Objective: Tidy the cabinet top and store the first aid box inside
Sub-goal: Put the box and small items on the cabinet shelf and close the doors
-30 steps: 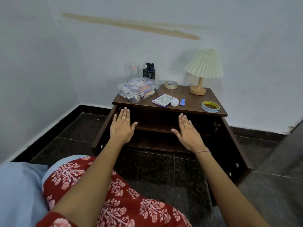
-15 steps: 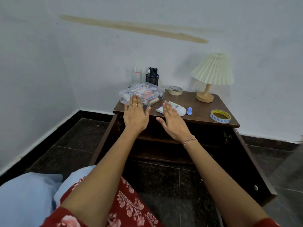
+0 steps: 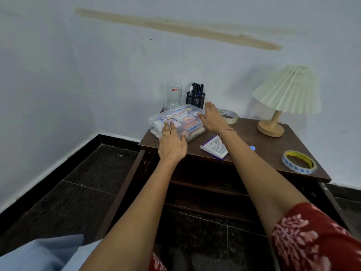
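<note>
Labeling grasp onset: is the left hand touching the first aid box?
Touching. Head view: left hand lays its fingers flat on the near edge of the first aid box, no gap visible.

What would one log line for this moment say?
phase: taking hold | first aid box: on cabinet top | left hand: flat on its near edge | right hand: at its right side | cabinet doors: open
</note>
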Tool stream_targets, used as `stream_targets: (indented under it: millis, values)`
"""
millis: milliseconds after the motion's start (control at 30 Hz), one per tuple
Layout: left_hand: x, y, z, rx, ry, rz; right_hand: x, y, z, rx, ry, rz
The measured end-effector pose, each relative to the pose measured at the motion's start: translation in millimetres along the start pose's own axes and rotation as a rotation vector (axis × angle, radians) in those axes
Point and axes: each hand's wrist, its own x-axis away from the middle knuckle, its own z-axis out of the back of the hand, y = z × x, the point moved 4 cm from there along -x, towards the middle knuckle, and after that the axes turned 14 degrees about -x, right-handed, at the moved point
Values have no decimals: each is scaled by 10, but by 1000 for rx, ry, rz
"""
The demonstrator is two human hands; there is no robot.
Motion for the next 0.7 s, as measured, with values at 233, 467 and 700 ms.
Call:
stream_targets:
  millis: [233, 467, 700]
  values:
    - [-60, -85, 15, -28, 194, 53, -388, 164, -105, 69, -18, -144]
    - [-71, -189, 171, -72, 346, 182, -456, 318, -125, 4, 7, -256]
    - [-64, -476, 24, 620, 168, 596, -399, 303, -208, -232, -39, -288]
